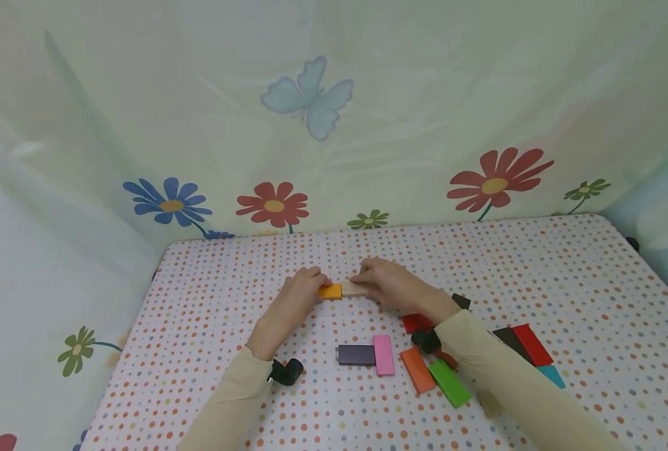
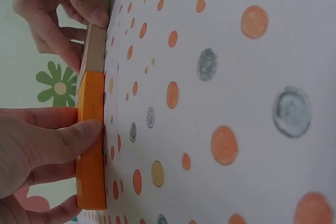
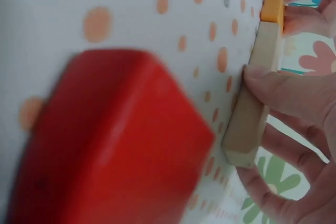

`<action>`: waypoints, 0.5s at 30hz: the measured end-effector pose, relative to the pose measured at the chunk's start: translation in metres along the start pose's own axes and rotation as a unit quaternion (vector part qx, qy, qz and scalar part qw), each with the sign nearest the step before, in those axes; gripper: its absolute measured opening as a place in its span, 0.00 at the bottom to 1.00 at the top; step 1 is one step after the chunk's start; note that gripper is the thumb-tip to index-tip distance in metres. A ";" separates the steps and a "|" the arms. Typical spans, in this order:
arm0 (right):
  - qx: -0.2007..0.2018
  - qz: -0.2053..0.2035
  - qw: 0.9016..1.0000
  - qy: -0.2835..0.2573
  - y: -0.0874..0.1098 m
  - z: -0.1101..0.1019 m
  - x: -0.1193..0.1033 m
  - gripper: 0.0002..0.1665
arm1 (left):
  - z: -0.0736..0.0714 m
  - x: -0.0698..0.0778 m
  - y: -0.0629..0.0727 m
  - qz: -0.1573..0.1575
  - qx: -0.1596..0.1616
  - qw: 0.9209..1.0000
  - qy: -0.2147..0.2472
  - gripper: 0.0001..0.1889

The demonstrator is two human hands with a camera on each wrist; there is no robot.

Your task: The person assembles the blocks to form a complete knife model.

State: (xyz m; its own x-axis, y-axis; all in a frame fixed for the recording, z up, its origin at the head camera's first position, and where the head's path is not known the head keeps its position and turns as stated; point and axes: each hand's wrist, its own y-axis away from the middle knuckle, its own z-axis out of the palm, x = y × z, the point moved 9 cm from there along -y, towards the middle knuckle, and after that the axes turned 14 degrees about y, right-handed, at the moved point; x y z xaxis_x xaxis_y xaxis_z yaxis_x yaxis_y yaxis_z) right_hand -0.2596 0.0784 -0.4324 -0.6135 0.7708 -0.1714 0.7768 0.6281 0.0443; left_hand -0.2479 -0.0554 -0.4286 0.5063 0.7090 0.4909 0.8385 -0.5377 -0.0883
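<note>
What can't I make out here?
Head view: part of the rust block, hidden by the right sleeve.
Head view: what the blurred brown patch beside that sleeve is.
Right wrist view: the red block, blurred and cut off by the bottom edge.
All views: undersides of yellow-orange block and wooden block, facing the table.

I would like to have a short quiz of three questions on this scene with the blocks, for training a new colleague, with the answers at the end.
1. Which block does the left hand grip, and which one the right hand?

2. True or false: in the head view, the green block lies to the left of the pink block.

3. How do the two gripped blocks lie?
A) One on top of the other
B) End to end
C) Crossed

Key:
1. Left: the yellow-orange block; right: the plain wooden block.
2. False; the green block lies to the right of the pink block.
3. B
</note>
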 end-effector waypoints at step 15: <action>-0.024 -0.001 0.999 -0.028 -0.006 -0.002 0.004 0.23 | -0.001 -0.003 0.001 -0.034 0.008 0.999 0.040 0.15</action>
State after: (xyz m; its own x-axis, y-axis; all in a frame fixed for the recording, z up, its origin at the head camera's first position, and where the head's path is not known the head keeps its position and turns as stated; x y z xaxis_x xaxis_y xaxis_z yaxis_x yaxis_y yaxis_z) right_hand -0.2669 0.0780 -0.4318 -0.6056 0.7631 -0.2256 0.7666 0.6355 0.0918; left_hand -0.2485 -0.0582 -0.4293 0.4305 0.7052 0.5634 0.8740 -0.4815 -0.0652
